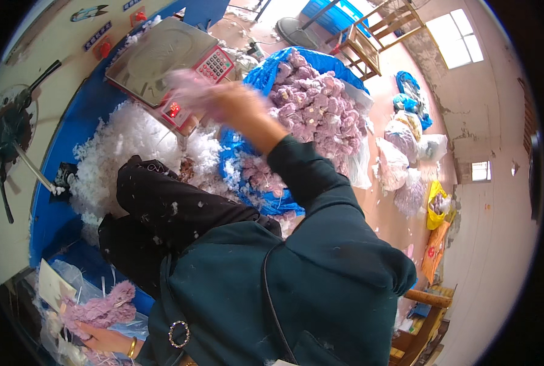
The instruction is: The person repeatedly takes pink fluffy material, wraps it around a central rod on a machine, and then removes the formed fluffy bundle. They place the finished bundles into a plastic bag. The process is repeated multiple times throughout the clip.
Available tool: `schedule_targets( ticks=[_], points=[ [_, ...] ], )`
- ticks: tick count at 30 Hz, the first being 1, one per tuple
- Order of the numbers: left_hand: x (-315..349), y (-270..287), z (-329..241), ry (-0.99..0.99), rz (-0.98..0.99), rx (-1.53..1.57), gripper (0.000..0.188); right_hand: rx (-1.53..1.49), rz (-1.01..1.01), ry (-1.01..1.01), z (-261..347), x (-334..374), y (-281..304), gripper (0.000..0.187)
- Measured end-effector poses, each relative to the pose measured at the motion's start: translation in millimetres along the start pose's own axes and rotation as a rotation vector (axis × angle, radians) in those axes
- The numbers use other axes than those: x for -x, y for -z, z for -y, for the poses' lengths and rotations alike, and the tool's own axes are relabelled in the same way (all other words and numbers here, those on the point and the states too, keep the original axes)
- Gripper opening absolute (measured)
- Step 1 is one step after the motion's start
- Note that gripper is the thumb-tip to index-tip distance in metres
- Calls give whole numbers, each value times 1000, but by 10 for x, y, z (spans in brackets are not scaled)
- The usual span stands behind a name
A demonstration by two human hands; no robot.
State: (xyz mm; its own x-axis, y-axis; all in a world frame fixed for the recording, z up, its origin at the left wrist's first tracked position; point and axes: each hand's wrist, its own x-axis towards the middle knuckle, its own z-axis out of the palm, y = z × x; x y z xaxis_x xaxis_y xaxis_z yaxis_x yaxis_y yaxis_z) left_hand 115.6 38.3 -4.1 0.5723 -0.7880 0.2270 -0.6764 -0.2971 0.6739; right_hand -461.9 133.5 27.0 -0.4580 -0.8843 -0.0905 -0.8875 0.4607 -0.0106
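Note:
My right hand (232, 104) reaches over the front edge of a digital scale (153, 61), smeared by motion. A pinkish-mauve blur shows at its fingers, seemingly a soft plush piece, though its shape is lost. The scale has a flat metal plate, a keypad and a lit red display. At the lower left, my left hand (104, 340) is closed round a fluffy mauve plush piece (104, 308), beside clear plastic bags (71, 274). Right of the scale, a blue sack (256, 76) is heaped with similar mauve plush pieces (314, 110).
Loose white stuffing (110, 158) is piled below the scale, around my legs. A machine panel with a black-handled lever (16, 125) stands on the left. Filled bags (400, 134) line the right wall. A wooden chair (360, 46) and a blue crate (327, 15) stand behind.

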Motion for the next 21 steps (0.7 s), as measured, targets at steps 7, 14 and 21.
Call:
schedule_targets(
  ticks=[7, 14, 21],
  points=[
    [504, -376, -1076, -230, 207, 88, 52, -288, 141, 99, 317, -6, 3, 35],
    [958, -708, -1836, -344, 347, 439, 48, -999, -83, 846, 2427, 263, -178, 30],
    [881, -718, -1796, -142, 395, 554, 43, -1265, -125, 834, 2543, 176, -315, 31]
  ],
)
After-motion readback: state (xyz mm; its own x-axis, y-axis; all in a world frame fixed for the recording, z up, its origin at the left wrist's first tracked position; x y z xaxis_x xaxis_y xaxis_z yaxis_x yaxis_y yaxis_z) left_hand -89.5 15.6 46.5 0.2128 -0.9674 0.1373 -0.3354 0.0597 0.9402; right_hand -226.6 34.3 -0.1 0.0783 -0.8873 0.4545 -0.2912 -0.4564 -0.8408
